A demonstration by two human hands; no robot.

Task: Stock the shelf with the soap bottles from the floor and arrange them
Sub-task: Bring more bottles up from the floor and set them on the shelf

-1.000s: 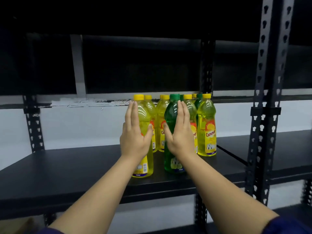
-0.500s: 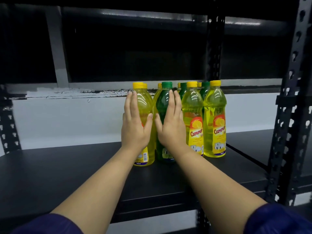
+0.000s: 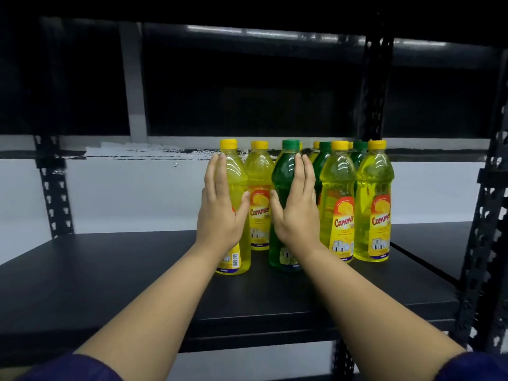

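Several soap bottles stand upright in a cluster on the black shelf (image 3: 110, 270). My left hand (image 3: 220, 213) lies flat, fingers straight up, against the front of a yellow bottle (image 3: 236, 174) at the cluster's left. My right hand (image 3: 297, 210) is pressed flat the same way against a green bottle (image 3: 283, 174) beside it. Neither hand wraps around a bottle. Between the two hands a second yellow bottle (image 3: 259, 193) stands further back. Two more yellow bottles (image 3: 339, 204) (image 3: 375, 204) stand at the right front, with green and yellow ones partly hidden behind them.
A black perforated upright (image 3: 483, 243) rises at the right front, another upright (image 3: 55, 193) at the back left. A second shelf board (image 3: 428, 243) adjoins on the right. The shelf above (image 3: 247, 12) overhangs the bottles. A white wall lies behind.
Both flat hands have pushed their bottles deeper onto the shelf toward the cluster. The view has moved closer, and the hands now sit a little further apart.
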